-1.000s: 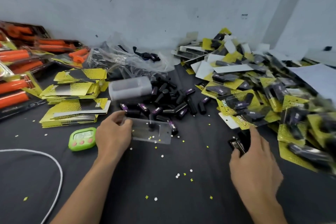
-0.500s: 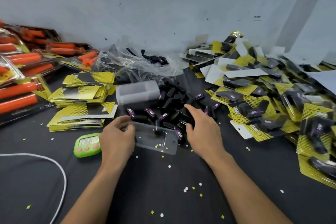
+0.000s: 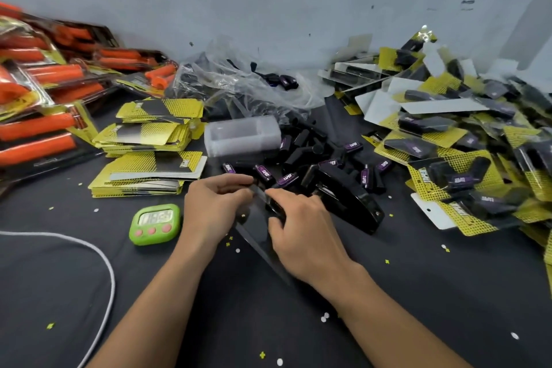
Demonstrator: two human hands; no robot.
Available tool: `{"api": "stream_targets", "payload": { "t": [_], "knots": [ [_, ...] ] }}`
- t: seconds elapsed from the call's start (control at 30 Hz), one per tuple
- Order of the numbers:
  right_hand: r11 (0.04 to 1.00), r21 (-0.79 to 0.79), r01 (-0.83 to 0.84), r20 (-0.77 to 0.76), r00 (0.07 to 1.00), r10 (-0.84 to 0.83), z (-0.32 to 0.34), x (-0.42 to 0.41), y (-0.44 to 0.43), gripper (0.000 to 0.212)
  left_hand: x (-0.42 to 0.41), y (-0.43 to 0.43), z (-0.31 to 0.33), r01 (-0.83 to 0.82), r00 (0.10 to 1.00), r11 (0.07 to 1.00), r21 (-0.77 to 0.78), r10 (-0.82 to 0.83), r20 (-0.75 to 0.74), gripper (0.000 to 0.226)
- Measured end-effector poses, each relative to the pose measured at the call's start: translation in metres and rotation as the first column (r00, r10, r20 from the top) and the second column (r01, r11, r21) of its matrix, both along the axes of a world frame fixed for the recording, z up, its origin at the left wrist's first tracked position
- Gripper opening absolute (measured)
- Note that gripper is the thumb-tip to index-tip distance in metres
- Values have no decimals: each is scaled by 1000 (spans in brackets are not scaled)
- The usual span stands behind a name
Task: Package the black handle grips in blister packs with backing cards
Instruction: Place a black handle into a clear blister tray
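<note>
As I watch from the remote desk, packs of orange grips lie far left, then stacked yellow backing cards and a green timer on the dark table. At centre, the left hand pinches the upper edge of a tilted clear blister pack, fingers curled. The right hand curls its fingers round a black handle grip held against the blister. Just beyond lie loose grips, with a black stapler beside them and finished packs heaped at right.
</note>
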State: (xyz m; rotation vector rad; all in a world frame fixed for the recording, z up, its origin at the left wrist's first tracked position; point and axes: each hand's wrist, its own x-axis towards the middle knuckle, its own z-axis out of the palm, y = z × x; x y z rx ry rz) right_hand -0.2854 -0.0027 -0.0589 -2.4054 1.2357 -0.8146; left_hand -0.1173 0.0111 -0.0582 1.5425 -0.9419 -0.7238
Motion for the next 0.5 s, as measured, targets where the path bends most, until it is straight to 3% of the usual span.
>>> {"api": "stream_targets", "payload": {
  "t": [0.1,0.17,0.27,0.4,0.5],
  "knots": [
    [987,64,148,258,953,-159,3,-6,-2,34,-3,-1,-5,-66,993,998,3,65,100,21],
    [960,79,268,325,903,-279,2,-16,-8,31,-3,-2,-6,-104,984,995,11,101,144,18],
    [953,77,294,120,946,-301,0,-23,-7,40,-3,0,-6,-101,986,994,29,96,137,19],
    [952,-115,285,-68,953,-294,0,-21,-1,39,-3,-2,-4,-78,984,996,32,72,166,23],
    [958,38,284,-44,958,-283,-2,-22,-9,47,-3,-2,-4,-62,981,997,43,53,186,30]
  ]
}}
